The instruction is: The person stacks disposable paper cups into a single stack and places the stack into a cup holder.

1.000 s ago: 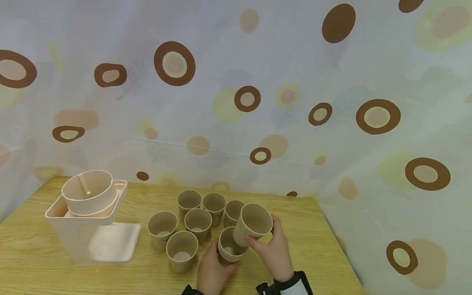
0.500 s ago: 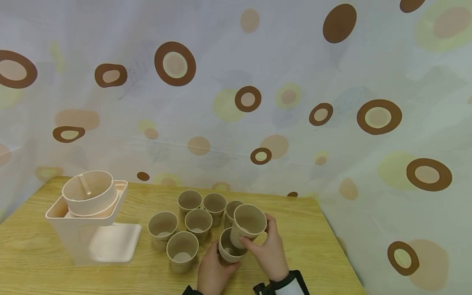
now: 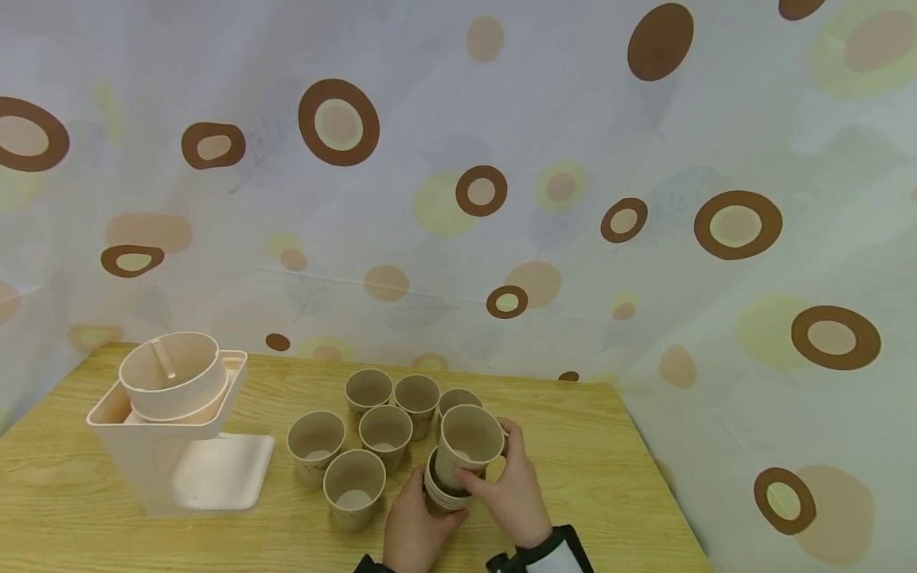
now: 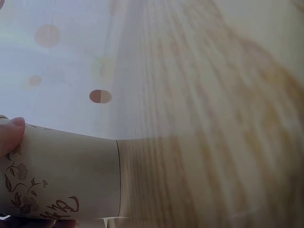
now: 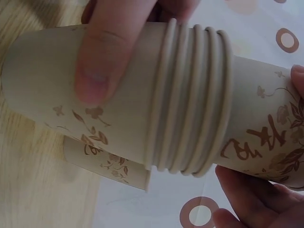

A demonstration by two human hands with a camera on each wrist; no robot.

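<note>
My left hand (image 3: 415, 525) grips a stack of nested paper cups (image 3: 442, 495) near the front of the table, its rims close together. With my right hand (image 3: 514, 495) I hold one more paper cup (image 3: 469, 438) by its side, tilted, its lower part inside the stack's mouth. The right wrist view shows the stack's several rims (image 5: 194, 99) and the inserted cup's printed wall (image 5: 261, 123). A thumb (image 5: 102, 61) presses along the stack's side. In the left wrist view, fingers (image 4: 12, 135) lie on a cup (image 4: 71, 166) with brown floral print.
Several single paper cups stand upright left of and behind my hands, including a near one (image 3: 353, 485) and a leftmost one (image 3: 315, 438). Farther left are a white bin (image 3: 143, 454) holding a round container (image 3: 172, 390), and a white tray (image 3: 222, 469). A patterned curtain (image 3: 401, 119) hangs behind the wooden table (image 3: 595, 461).
My right hand has moved left and down with its cup, which goes from above the stack's right edge to inside its mouth. The left hand and stack stay in place.
</note>
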